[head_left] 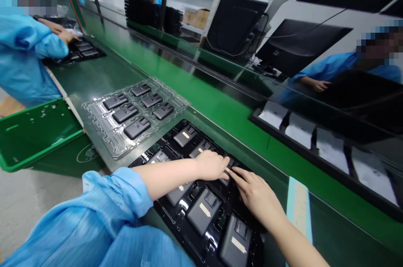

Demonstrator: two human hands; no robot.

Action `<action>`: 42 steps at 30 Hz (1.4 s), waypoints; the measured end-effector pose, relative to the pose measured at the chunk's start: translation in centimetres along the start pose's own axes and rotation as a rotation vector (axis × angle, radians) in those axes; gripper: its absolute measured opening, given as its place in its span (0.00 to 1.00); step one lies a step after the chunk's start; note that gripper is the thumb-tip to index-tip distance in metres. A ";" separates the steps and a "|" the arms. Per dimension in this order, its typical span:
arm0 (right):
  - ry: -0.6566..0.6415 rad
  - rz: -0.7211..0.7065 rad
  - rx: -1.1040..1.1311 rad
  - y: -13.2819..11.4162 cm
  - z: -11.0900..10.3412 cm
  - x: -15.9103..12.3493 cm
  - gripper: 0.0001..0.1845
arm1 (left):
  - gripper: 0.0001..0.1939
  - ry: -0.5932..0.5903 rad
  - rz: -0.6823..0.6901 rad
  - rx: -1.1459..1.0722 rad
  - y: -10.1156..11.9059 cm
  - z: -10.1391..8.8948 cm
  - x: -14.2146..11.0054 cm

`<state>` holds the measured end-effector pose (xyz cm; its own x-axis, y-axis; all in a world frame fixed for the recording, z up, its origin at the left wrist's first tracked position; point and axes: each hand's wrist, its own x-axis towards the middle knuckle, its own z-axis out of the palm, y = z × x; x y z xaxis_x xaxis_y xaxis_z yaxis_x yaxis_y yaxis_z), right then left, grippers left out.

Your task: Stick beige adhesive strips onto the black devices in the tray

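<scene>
Label (pixel 226 170) adjustment seems in hand inside tray (pixel 231 203): left hand (pixel 213 165) and right hand (pixel 256 191) meet at case (pixel 224 182), grasp indeterminable; fingertip precision seems required.

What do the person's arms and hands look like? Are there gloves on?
No gloves! The left hand and right hand are bare, with no rings or watch that I can see. The left sleeve is bright blue, wrinkled and pushed up. The right sleeve doesn't show.
</scene>
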<state>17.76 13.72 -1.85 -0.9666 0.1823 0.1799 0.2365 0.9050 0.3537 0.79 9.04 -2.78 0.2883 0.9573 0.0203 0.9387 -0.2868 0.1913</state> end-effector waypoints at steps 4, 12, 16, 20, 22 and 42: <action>0.047 0.172 -0.062 -2.6 0.2 -0.1 0.21 | 0.27 -0.006 -0.009 0.086 0.2 -0.3 -0.1; 0.097 0.517 -0.014 -8.1 2.1 0.0 0.26 | 0.27 -0.066 -0.013 0.151 0.4 -1.4 -0.4; 0.153 0.496 0.025 -8.3 2.5 0.3 0.28 | 0.21 -0.101 -0.019 0.127 0.1 -2.5 0.2; 0.227 0.508 0.028 -8.2 3.2 0.7 0.28 | 0.16 -0.122 0.019 0.193 0.0 -3.0 1.1; 0.269 0.506 0.019 -8.3 3.7 0.8 0.27 | 0.16 -0.144 0.135 0.257 -0.2 -2.9 1.3; 0.271 0.604 -0.075 -9.8 1.8 2.0 0.18 | 0.20 -0.468 0.738 0.664 -0.9 -5.4 3.8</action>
<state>13.29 5.89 -6.66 -0.6059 0.5368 0.5871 0.7443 0.6432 0.1800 -0.02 13.17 2.45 0.7326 0.4736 -0.4888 0.3795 -0.8804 -0.2843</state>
